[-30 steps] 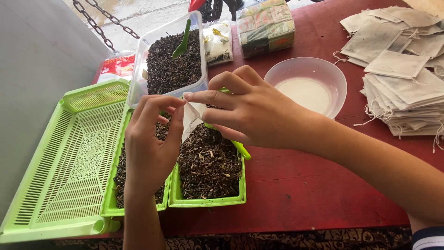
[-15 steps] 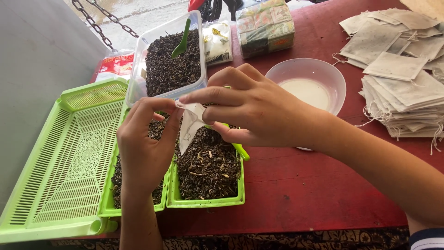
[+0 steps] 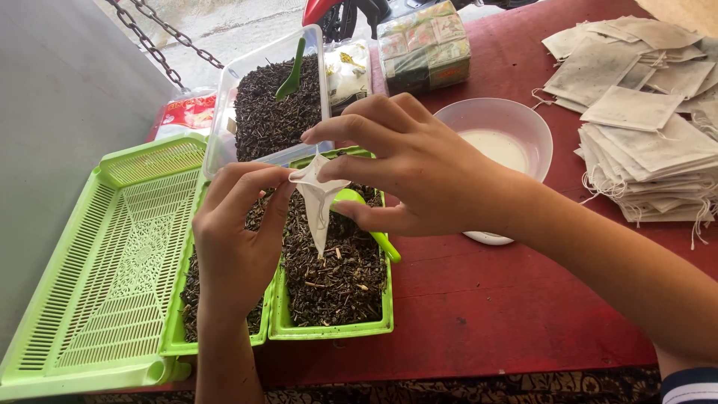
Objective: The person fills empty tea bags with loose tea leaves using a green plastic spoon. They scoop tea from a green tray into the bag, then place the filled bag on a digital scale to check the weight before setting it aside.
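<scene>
Both hands arch over a green plastic tray of dark tea leaves (image 3: 333,288): left hand (image 3: 235,243) and right hand (image 3: 419,168) pinch a small white paper filter bag (image 3: 318,202). A cellophane-wrapped multicoloured box pack (image 3: 424,46) sits at the red counter's (image 3: 486,307) far edge.

Soft even daylight, sharp focus

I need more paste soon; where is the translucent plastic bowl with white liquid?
In the head view, the translucent plastic bowl stands on the red table, right of the green trays, behind the right hand.
</scene>
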